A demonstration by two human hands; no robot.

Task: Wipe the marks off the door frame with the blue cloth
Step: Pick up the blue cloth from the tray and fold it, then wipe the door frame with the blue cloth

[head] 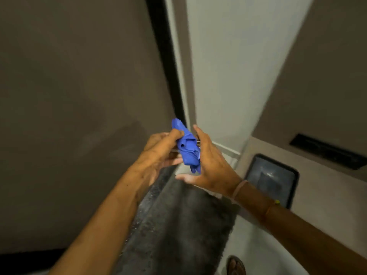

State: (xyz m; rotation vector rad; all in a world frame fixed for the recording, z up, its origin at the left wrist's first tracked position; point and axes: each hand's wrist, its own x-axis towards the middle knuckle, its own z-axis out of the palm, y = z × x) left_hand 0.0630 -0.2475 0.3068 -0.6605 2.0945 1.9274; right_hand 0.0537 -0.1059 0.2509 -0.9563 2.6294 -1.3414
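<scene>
A bunched blue cloth [187, 147] hangs between both hands in the middle of the head view. My left hand [158, 153] pinches its upper part with thumb and fingers. My right hand [208, 165] cups the cloth from the right, fingers spread along it, thumb below. The door frame [182, 76] rises just behind the cloth as a pale strip, with a black edge [168, 62] along its left side. No marks on the frame can be made out in this blurred view.
A brown door panel [79, 96] fills the left. A white wall [234, 66] stands right of the frame. A dark grey mat [178, 225] lies on the floor below the hands. A dark-rimmed tray-like object [272, 179] sits at the right, and a sandalled foot [236, 265] shows at the bottom.
</scene>
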